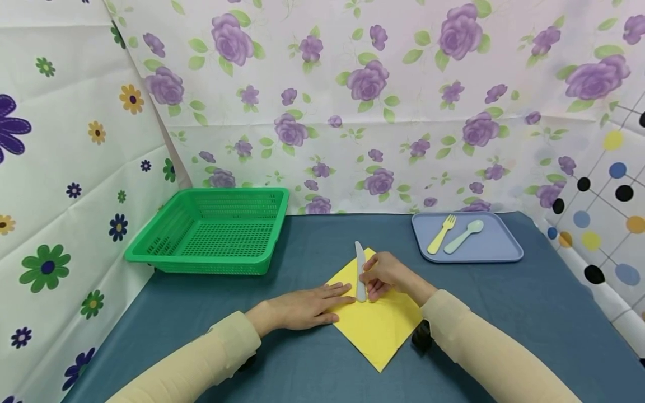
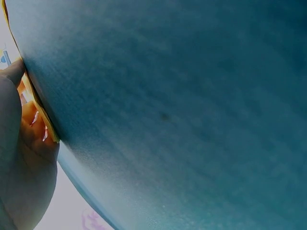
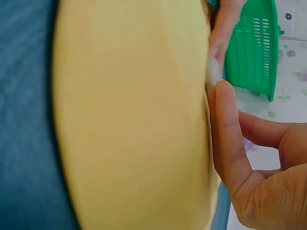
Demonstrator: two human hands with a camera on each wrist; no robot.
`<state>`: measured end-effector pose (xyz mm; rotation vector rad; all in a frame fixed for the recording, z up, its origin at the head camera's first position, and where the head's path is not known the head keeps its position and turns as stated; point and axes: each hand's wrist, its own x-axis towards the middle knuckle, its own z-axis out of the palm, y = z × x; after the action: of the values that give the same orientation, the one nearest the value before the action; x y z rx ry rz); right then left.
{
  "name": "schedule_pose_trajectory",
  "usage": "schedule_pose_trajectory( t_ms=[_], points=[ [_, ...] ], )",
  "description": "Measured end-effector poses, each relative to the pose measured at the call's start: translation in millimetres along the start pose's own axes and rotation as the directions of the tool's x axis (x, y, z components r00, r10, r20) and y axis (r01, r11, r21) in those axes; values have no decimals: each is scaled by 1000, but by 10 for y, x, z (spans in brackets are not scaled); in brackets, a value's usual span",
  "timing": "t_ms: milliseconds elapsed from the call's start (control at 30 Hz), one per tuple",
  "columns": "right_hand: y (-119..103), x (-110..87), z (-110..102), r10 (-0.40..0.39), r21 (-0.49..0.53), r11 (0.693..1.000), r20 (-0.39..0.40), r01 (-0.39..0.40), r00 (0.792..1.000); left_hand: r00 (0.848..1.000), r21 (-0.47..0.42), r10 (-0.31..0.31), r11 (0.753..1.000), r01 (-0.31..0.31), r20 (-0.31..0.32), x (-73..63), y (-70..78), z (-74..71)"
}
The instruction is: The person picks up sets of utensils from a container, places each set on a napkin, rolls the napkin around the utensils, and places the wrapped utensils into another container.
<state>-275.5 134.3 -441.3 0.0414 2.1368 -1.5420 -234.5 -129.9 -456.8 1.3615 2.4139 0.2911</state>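
Knife [image 1: 360, 260] on yellow napkin [image 1: 380, 330]; right hand [image 1: 381, 274] pinching, left hand [image 1: 309, 307] flat.

a gap over blue cloth [image 1: 302, 258] between green basket [image 1: 201, 267] and yellow sheet [image 1: 378, 330], left hand [image 1: 308, 308] across its near end

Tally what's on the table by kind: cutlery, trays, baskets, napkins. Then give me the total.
Cutlery: 3 (knife, fork, spoon)
Trays: 1 (blue-grey tray)
Baskets: 1 (green basket)
Napkins: 1 (yellow napkin)
Total: 6
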Motion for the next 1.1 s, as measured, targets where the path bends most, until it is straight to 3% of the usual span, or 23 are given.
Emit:
schedule_pose_trajectory(
  t_ms=[200, 533, 667, 900, 1100],
  points=[
    [-63, -40, -174, 0, -27, 1000, -14, 0, 1000, 1000, 6, 7, 1000, -7, 1, 10, -12, -1],
    [-44, -45, -508, -26, 74, 997, 6, 25, 1000, 1000, 9, 11, 1000, -11, 13, 28, -7, -9],
    [-9, -64, -685, -54, 82, 995, -20, 55, 998, 1000, -1, 17, 1000, -17, 13, 35, 1, -7],
    [18, -152, -943, -94, 35, 995, -4, 94, 996, 1000, 9, 23, 1000, -23, 6, 15, -2, -3],
    [56, -243, -1116, -104, 58, 993, -12, 104, 995, 1000, 11, 23, 1000, -23, 2, -8, -9, 2]
  ],
)
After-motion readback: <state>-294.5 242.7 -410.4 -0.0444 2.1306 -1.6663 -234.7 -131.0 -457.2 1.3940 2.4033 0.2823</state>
